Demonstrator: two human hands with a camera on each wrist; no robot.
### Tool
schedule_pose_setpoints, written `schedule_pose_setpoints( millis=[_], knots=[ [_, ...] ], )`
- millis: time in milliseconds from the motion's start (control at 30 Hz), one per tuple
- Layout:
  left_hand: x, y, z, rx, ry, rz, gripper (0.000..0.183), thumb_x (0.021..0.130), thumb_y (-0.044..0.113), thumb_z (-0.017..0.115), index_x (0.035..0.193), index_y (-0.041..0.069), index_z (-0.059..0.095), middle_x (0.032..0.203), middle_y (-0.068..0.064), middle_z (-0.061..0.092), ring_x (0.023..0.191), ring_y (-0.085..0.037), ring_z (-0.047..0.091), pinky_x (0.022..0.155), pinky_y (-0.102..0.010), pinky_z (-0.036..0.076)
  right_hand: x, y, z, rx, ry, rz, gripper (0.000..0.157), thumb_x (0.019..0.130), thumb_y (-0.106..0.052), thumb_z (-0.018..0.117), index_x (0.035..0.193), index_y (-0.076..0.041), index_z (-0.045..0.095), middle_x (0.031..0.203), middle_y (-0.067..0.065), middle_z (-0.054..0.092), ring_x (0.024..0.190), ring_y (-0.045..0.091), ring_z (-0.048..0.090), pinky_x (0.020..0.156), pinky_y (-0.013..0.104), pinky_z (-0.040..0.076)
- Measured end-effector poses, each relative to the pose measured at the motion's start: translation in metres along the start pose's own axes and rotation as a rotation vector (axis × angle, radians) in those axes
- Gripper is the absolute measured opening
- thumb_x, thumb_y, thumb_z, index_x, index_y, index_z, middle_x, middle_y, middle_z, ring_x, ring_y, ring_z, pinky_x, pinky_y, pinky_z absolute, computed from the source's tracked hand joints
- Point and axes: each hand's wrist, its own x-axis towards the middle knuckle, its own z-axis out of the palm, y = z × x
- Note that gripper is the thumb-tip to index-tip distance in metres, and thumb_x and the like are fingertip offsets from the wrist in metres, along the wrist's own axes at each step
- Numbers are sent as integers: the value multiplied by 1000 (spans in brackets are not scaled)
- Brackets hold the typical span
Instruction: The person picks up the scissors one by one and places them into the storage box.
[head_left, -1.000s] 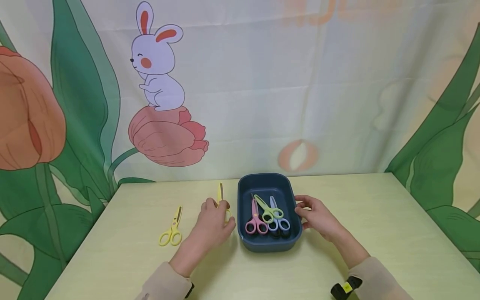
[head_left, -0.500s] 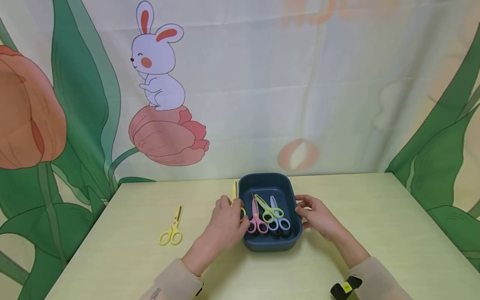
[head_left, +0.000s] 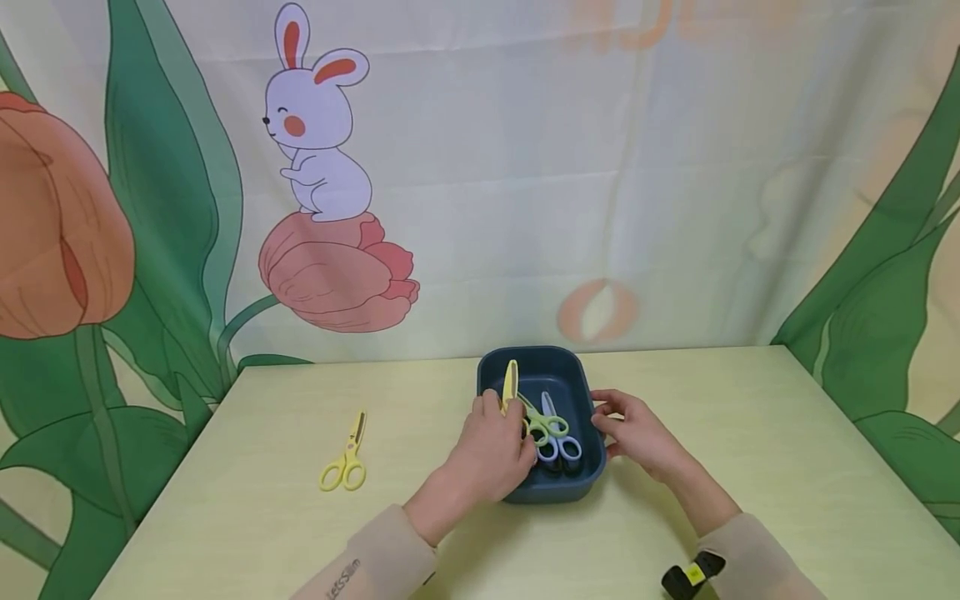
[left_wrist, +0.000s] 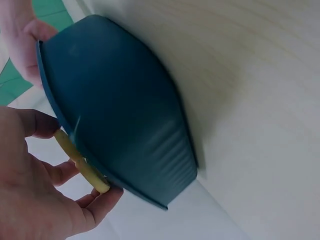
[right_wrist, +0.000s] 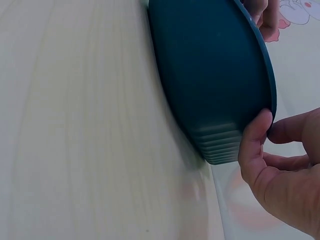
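Note:
My left hand [head_left: 489,450] holds a pair of yellow scissors [head_left: 511,382] by the handles, blades pointing away, over the left side of a dark blue bin [head_left: 558,367]. In the left wrist view the yellow handles [left_wrist: 93,176] are between thumb and fingers, right at the rim. My right hand [head_left: 636,435] pinches the bin's right rim; the right wrist view has the thumb [right_wrist: 254,142] on the outer wall. Inside lie green scissors [head_left: 557,426] and light blue scissors [head_left: 572,450]. My left hand hides the pink scissors.
A second pair of yellow scissors [head_left: 349,457] lies on the pale table [head_left: 247,500], left of the bin. Behind the table's far edge hangs a curtain [head_left: 480,208] printed with a rabbit and tulips. A black strap [head_left: 692,575] is at the right sleeve.
My left hand has carried the yellow scissors rightward from the table beside the bin to over its left side, covering the pink scissors. The right hand stays on the rim.

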Motion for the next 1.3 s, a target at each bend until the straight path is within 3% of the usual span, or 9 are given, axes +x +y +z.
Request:
schedule_pose_setpoints(
  millis=[167,433,633,1033,1300],
  knots=[
    [6,4,8,14,-54,-10,27,99,24,56,112,0,55,99,-17,44,88,-26,40,71,-33,41,0,1,-1,3,3,1,46,105,-1,49,148,12,38,107,17,47,83,23,57,58,31,57],
    [14,4,17,121,-79,-24,33,101,29,59,115,-2,58,98,-18,46,85,-26,42,68,-33,45,-1,4,-2,9,2,5,46,105,-1,49,147,12,39,107,18,47,80,22,58,58,31,56],
    [17,5,20,138,-171,-66,43,102,30,57,128,-4,56,111,-24,49,95,-30,47,79,-38,52,1,6,-3,0,4,12,45,104,-1,49,147,12,40,106,16,47,79,21,58,58,31,56],
    [20,9,21,154,-257,-114,47,103,31,55,134,-4,56,130,-30,50,117,-39,52,94,-44,52,2,3,-2,-4,2,21,45,105,-1,49,147,12,40,107,18,47,79,23,58,58,31,57],
    [19,11,20,224,-258,-94,47,103,32,58,135,-2,57,120,-26,54,104,-33,54,88,-41,54,3,3,-2,-9,0,17,46,105,-1,49,147,12,39,107,18,47,79,23,58,58,31,56]
  ],
)
